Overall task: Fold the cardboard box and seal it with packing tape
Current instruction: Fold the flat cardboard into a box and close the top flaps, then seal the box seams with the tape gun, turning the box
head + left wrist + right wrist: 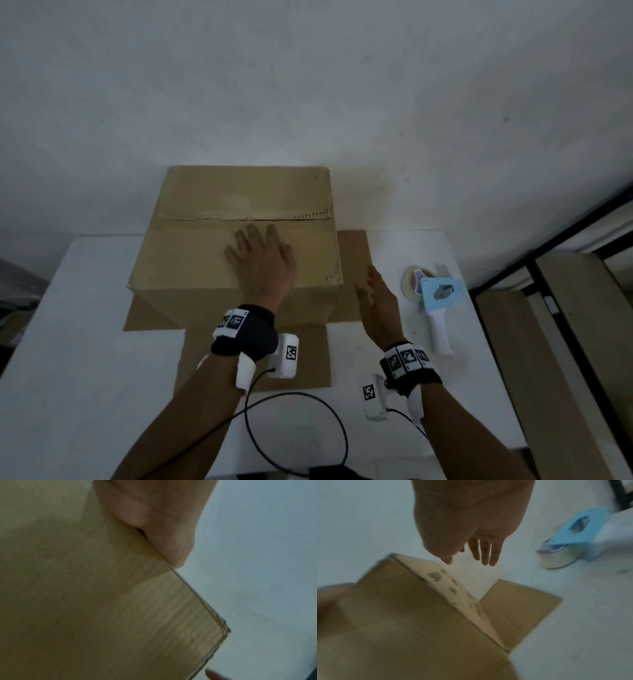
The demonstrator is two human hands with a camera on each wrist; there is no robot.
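Note:
A brown cardboard box [191,253] stands on the white table [85,342] with its two top flaps folded down and meeting at a seam. My left hand [260,260] lies flat on the near flap, fingers spread, pressing it down; in the left wrist view the palm [154,513] rests on the cardboard box [85,588]. My right hand [376,298] hovers open, fingers straight, just right of the box and holds nothing. A tape dispenser [440,301] with a blue plate, white handle and a roll of tape lies right of that hand; the tape dispenser [570,539] also shows in the right wrist view.
The box's lower flaps [253,356] lie spread flat on the table toward me and to the right, the right flap [518,609] under my right hand. A black cable [294,438] loops on the near table. A dark frame and wooden panels [565,308] stand to the right.

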